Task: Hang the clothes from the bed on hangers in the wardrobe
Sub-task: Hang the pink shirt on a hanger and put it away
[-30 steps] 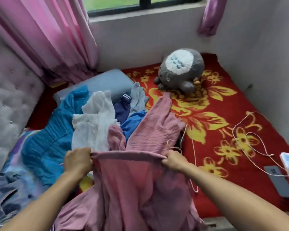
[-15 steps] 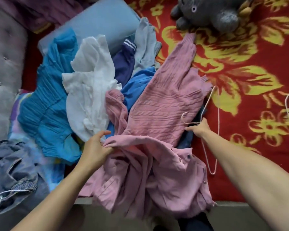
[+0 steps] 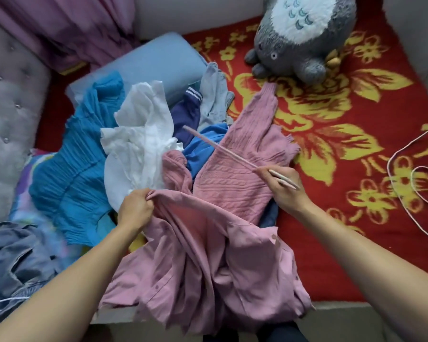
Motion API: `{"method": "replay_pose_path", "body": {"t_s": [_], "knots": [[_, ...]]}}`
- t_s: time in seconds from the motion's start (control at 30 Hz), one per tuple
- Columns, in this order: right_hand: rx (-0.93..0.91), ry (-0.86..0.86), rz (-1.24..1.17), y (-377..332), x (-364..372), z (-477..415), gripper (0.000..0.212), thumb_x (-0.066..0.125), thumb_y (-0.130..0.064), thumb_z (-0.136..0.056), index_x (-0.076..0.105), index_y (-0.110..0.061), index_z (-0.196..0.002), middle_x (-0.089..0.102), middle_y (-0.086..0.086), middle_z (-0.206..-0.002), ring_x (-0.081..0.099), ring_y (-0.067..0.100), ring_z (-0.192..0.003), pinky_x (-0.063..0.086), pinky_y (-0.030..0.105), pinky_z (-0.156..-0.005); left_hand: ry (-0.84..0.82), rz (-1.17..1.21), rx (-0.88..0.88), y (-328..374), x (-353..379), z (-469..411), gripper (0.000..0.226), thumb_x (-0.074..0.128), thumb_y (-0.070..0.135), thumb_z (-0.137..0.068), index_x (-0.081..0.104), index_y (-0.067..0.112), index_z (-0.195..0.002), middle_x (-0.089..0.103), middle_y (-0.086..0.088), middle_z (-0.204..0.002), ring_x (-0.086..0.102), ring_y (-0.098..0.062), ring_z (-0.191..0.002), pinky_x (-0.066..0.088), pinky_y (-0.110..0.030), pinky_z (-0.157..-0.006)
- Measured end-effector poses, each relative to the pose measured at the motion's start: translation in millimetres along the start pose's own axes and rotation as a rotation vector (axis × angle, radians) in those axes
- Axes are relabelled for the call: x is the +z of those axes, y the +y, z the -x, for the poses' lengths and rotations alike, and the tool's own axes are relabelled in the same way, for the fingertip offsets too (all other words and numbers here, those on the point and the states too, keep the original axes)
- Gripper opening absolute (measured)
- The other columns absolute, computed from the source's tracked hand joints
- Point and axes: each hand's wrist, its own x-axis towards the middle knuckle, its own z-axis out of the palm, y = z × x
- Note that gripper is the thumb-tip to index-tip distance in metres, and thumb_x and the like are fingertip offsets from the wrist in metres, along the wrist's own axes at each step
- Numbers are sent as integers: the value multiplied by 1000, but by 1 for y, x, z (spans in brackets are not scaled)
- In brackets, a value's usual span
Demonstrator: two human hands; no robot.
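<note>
Head view, looking down on a bed covered by a red blanket [image 3: 356, 114] with yellow flowers. A pink button-front shirt [image 3: 208, 255] is spread over the near edge of the bed, with its lower part hanging past the edge. Its upper hem is gripped by the left hand [image 3: 136, 208], whose fingers are curled round a bunch of the fabric. A thin pale pink hanger [image 3: 223, 149] is pinched by the right hand [image 3: 286, 187] between thumb and fingers. One arm of the hanger is held slanting up and to the left above the pile, and a short end shows past the knuckles. Just beyond the shirt, and partly under it, a pink cable-knit sweater [image 3: 240, 166] is laid with one sleeve stretched toward a grey plush toy [image 3: 299, 43]. To the left of the sweater the remaining clothes are heaped together: a bright blue garment [image 3: 205, 141], a navy garment with white stripes [image 3: 188, 107], a pale grey-blue garment [image 3: 214, 95], a crumpled white garment [image 3: 141, 144] and a pleated turquoise garment [image 3: 72, 174]. Denim [image 3: 13, 255] is bunched at the lower left. A light blue pillow [image 3: 153, 60] is seen behind the heap, a grey tufted headboard [image 3: 8, 107] at the left, a pink curtain [image 3: 59, 28] above it. A white cable [image 3: 391, 169] is looped on the blanket at the right.
</note>
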Motion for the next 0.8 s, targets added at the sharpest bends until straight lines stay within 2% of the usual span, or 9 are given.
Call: {"method": "replay_pose_path", "body": {"t_s": [0.07,0.13,0.2,0.3,0.37,0.5,0.6,0.67,0.8], "knots": [[-42,-180,-52,-29,3,15,25,70,-29,-86,76,-6,-79,68,21,-70,61,18,-63,45,37,-57,-6,71,6,-9,-9,-5,20,47,-2,-82,59,10,-71,64,-21,-80,57,-40,-83,36,-36,-66],[15,-285,-75,-51,6,28,16,74,-25,-84,77,-12,-74,56,14,-56,43,14,-58,35,31,-52,-10,95,50,-18,-18,-7,24,49,-1,-83,60,15,-70,66,-20,-80,57,-39,-81,37,-36,-65],[48,-337,-57,-62,8,40,14,75,-25,-83,77,-17,-72,53,8,-60,40,15,-60,33,31,-54,-25,89,82,-30,-25,-5,25,50,2,-85,64,17,-71,67,-18,-82,58,-39,-82,40,-37,-66],[77,-347,12,-73,16,54,18,74,-26,-83,77,-9,-76,60,11,-57,42,15,-60,34,31,-55,-44,72,135,-42,-38,0,30,49,4,-84,52,21,-60,66,-16,-79,58,-38,-80,36,-35,-62],[96,-315,19,-78,26,59,20,74,-23,-83,77,-6,-75,61,1,-53,41,11,-58,33,29,-54,-63,52,197,-41,-46,6,32,48,5,-84,45,20,-56,63,-16,-75,56,-36,-76,33,-34,-60],[60,-275,134,-87,72,67,23,73,-28,-84,75,-13,-67,52,-6,-45,37,0,-48,30,22,-48,-111,29,404,-33,-64,29,24,42,23,-75,35,23,-52,54,-7,-65,52,-30,-69,31,-33,-59],[66,-334,350,-82,116,78,36,71,-33,-84,64,-13,-55,49,0,-47,40,4,-51,34,32,-54,-160,87,598,-17,-72,52,16,41,24,-70,36,22,-55,44,3,-58,47,-24,-63,32,-34,-59],[69,-327,256,-79,133,83,44,71,-21,-82,49,-16,-44,40,-6,-45,36,5,-49,31,33,-54,-170,110,685,-15,-75,60,15,44,21,-73,40,24,-59,45,5,-58,48,-24,-62,35,-36,-59],[99,-280,-162,-101,133,85,40,70,-18,-87,54,1,-55,34,-6,-50,25,5,-46,22,20,-44,-185,91,713,-28,-80,57,19,52,20,-87,47,19,-69,52,-1,-70,53,-25,-70,39,-37,-65]]}}
